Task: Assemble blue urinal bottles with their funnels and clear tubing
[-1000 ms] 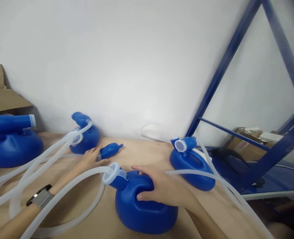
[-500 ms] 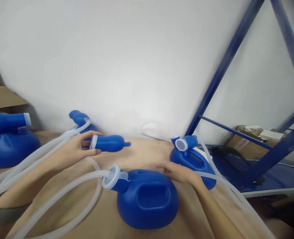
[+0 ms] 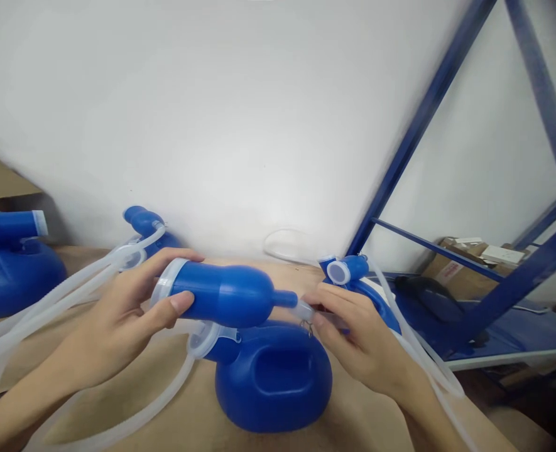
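Observation:
My left hand is closed around the white-rimmed end of a blue bottle-shaped urinal head, its narrow spout pointing right. My right hand pinches the end of a clear plastic tube with a small wire clip on it. Tube end and spout tip meet or nearly meet; whether one is inside the other I cannot tell. Below them a blue jug with a moulded handle rests on the brown surface. A clear lid is on its neck, and a white hose shows beside it.
More blue jugs stand at the left, at the back and at the right, with white hoses trailing across the left. A blue metal frame rises at the right, near cardboard boxes. A white wall closes off the back.
My left hand has brought the blue urinal head nearer and rightward, over the jug. My right hand has come up from behind the jug, now holding the tube end against or close to the spout.

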A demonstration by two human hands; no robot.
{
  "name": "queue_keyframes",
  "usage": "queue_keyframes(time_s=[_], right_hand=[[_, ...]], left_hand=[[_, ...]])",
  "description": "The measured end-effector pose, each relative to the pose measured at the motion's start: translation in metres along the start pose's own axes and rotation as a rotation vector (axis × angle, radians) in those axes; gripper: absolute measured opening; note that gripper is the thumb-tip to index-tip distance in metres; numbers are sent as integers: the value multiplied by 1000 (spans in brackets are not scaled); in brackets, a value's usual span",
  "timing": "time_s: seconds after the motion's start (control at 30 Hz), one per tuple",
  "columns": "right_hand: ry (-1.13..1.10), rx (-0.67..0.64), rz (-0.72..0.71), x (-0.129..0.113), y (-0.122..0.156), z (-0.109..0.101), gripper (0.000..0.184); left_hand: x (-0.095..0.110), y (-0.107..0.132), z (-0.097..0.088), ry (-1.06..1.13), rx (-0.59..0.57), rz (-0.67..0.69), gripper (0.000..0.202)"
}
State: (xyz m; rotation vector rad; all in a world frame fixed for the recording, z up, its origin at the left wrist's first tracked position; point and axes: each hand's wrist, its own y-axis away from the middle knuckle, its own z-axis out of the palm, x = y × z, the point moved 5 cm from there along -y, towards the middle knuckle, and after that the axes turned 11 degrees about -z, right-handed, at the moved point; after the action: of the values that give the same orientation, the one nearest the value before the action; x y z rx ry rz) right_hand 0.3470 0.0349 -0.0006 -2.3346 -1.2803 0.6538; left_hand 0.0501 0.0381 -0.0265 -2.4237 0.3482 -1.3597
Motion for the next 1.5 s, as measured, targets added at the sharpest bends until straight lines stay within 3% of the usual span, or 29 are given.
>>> queue_keyframes(time_s=[0.13, 0.3, 0.47, 0.63, 0.77, 0.93, 1.03, 1.23, 1.37, 1.5], right_hand=[[30, -9, -26, 2, 2, 2, 24], [236, -25, -171, -3, 1, -4, 30], [355, -77, -230, -8, 2, -5, 30], [306, -65, -235, -11, 3, -7, 38], [295, -45, -231, -12, 3, -8, 38], [170, 98, -242, -18, 1, -12, 44], [127, 163, -190, -19, 1, -9, 38], [16, 131, -109, -11, 5, 8, 36], [74, 123, -130, -11, 3, 10, 34], [120, 144, -174, -12, 0, 9, 35]], left_hand=[[6, 1, -2, -42, -5, 50, 39], [18, 7, 1, -183, -8, 46, 32], [23, 14, 2, -241, 76, 105, 34], [10, 10, 6, -205, 4, 2, 35], [17, 11, 12, -213, -30, 5, 29], [36, 24, 22, -185, 126, 113, 27], [40, 34, 33, -237, 212, 183, 30], [31, 50, 46, -423, 318, 165, 47], [33, 51, 48, -459, 342, 162, 49], [39, 52, 46, -472, 362, 249, 48]])
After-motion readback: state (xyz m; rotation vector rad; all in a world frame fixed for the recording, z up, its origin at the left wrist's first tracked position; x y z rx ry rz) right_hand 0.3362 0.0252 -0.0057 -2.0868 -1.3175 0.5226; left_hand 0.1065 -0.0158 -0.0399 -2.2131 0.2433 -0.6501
